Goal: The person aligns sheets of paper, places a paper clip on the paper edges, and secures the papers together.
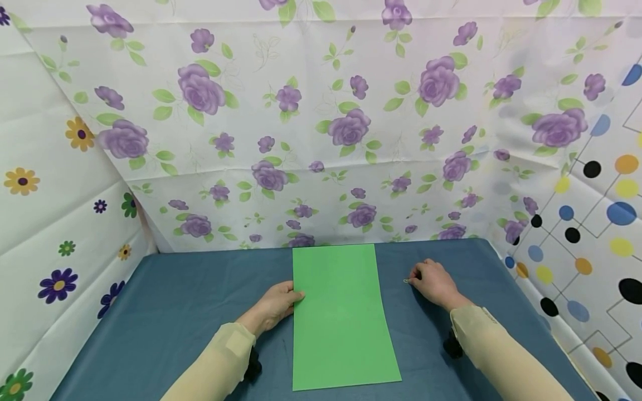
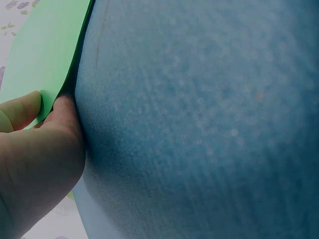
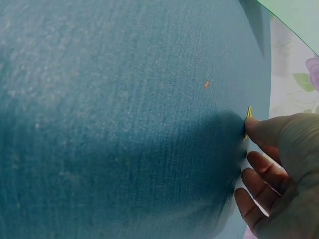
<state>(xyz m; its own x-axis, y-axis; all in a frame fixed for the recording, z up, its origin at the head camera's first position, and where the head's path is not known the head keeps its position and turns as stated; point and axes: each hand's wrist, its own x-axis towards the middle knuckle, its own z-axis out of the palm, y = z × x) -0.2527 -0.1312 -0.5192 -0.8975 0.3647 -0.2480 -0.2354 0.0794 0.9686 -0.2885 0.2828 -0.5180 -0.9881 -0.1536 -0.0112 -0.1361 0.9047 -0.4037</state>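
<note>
A green sheet of paper (image 1: 341, 323) lies lengthwise in the middle of the table, its far end near the back cloth. My left hand (image 1: 273, 305) pinches its left edge, thumb on top and fingers beneath; the left wrist view shows the edge of the green paper (image 2: 55, 55) raised a little off the cloth. To the right of the sheet, my right hand (image 1: 435, 283) pinches a small yellow paper clip (image 3: 248, 114) between thumb and forefinger, just above the table. The other fingers of the right hand are loosely bent.
A blue cloth (image 1: 200, 295) covers the table. Behind it hangs a white curtain (image 1: 311, 111) with purple flowers; patterned cloths close off the left and right sides. In the right wrist view a tiny orange speck (image 3: 207, 83) shows on the blue cloth.
</note>
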